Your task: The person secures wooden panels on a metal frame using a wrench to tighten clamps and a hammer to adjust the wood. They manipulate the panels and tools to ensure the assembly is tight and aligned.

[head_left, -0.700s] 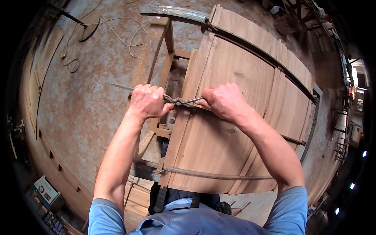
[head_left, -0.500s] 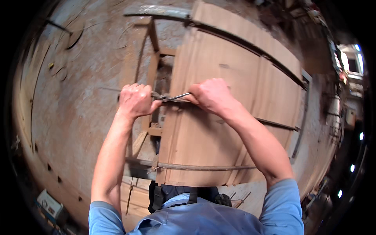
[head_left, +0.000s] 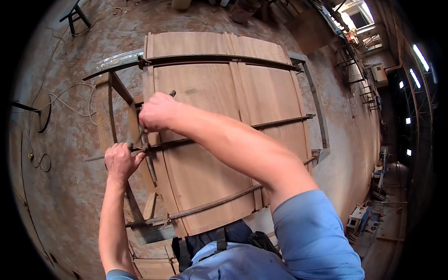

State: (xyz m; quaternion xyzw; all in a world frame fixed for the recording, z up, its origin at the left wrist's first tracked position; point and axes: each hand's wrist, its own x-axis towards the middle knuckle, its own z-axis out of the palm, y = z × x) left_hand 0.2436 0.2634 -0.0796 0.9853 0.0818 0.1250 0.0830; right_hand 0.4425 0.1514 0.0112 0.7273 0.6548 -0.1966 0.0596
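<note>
A wide wooden panel [head_left: 196,105] with raised strips lies before me, with several dark bar clamps across it. Left of its edge, my left hand [head_left: 120,161] is closed round the end of the middle bar clamp [head_left: 280,122], whose thin bar sticks out past the hand. My right hand [head_left: 159,112] reaches across and is closed on a rod-like metal tool [head_left: 172,93]. The tool's dark end pokes out beyond the fist, and its lower part points at the clamp end by my left thumb. Its grip is hidden in the fist.
The far bar clamp [head_left: 196,59] and the near bar clamp [head_left: 214,204] also span the panel. A wooden frame [head_left: 106,112] stands under its left side. Cables [head_left: 70,100] trail over the floor, and a dark stool [head_left: 74,17] stands at the far left.
My right hand has swung from right of the clamp end to above it, bringing the tool upright. My left hand stays at the clamp end. The view has shifted, showing more of the panel.
</note>
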